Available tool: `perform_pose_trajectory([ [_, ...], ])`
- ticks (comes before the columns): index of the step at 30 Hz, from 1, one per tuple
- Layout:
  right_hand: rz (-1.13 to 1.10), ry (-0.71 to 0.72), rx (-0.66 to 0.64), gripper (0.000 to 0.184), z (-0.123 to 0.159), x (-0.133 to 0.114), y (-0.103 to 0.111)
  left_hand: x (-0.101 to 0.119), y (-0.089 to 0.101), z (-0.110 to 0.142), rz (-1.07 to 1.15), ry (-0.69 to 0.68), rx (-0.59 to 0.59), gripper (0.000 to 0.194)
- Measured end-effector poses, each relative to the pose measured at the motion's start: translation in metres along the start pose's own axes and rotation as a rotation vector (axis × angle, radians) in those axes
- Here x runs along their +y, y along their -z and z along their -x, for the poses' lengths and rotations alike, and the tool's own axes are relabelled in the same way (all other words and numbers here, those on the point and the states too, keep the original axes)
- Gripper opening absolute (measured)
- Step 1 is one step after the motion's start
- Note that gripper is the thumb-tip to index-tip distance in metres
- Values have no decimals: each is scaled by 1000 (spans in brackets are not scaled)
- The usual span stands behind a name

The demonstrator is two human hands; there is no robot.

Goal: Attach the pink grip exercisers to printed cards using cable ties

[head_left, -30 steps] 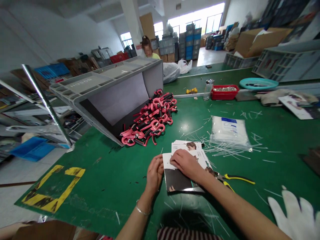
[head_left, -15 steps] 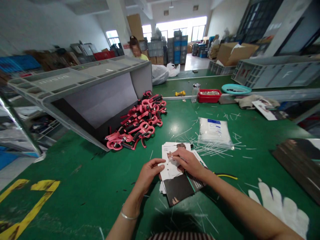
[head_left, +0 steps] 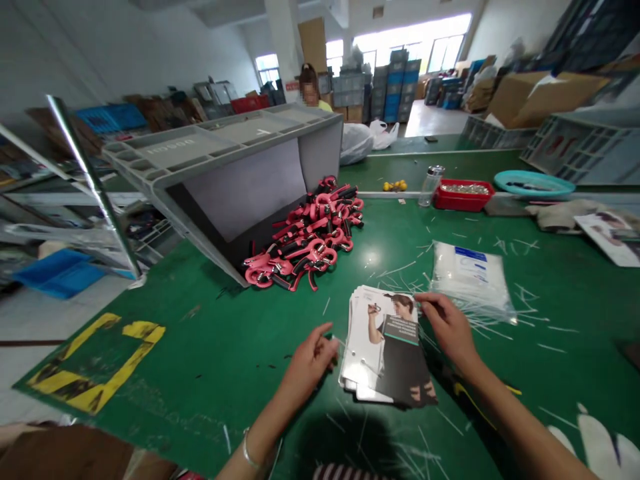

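Note:
A stack of printed cards [head_left: 367,333] lies on the green table in front of me, white on the left and dark at the lower right, with small holes near its left edge. Its edges are slightly uneven. My left hand [head_left: 313,357] is just left of the stack, thumb and forefinger apart, holding nothing. At the stack's upper right corner, my right hand [head_left: 447,330] touches the edge with its fingertips, the fingers reaching forward. Under the right forearm lies a yellow-and-black handled tool [head_left: 470,397], partly hidden.
Pink-and-black clamp-like tools [head_left: 310,240] spill from a grey crate [head_left: 220,143] on its side. Loose white cable ties surround a plastic bag [head_left: 473,273]. Further back stand a glass jar [head_left: 431,185], red tray [head_left: 463,195] and turquoise dish [head_left: 534,183]. A white glove [head_left: 603,443] lies lower right.
My right hand has moved off the top card's face to the stack's right edge. The cards now lie more in line. My left hand has come away from the card edge. The view has turned left.

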State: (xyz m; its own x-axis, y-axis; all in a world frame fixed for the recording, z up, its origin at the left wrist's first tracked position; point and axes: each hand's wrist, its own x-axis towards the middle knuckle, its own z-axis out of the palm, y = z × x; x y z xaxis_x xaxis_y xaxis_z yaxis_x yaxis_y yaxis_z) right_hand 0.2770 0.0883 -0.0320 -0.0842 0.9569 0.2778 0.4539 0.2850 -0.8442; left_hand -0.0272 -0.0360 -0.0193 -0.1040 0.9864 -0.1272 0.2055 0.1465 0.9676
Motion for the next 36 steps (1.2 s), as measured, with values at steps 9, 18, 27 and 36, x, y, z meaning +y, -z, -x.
perform_pose_trajectory([
  [9, -25, -43, 23, 24, 23, -17, -2, 18, 40, -134, -667, 102, 294, 32],
  [18, -136, -102, 37, 23, 48, -39, 23, 59, 43, -124, -272, 186, 95, 28],
  [27, -678, -284, -554, 33, 33, -112, 0, 98, -20, -3, 822, 190, -583, 37],
  [36, -806, -535, -483, 41, 49, -96, -8, 56, -21, -69, 78, -61, -295, 39],
])
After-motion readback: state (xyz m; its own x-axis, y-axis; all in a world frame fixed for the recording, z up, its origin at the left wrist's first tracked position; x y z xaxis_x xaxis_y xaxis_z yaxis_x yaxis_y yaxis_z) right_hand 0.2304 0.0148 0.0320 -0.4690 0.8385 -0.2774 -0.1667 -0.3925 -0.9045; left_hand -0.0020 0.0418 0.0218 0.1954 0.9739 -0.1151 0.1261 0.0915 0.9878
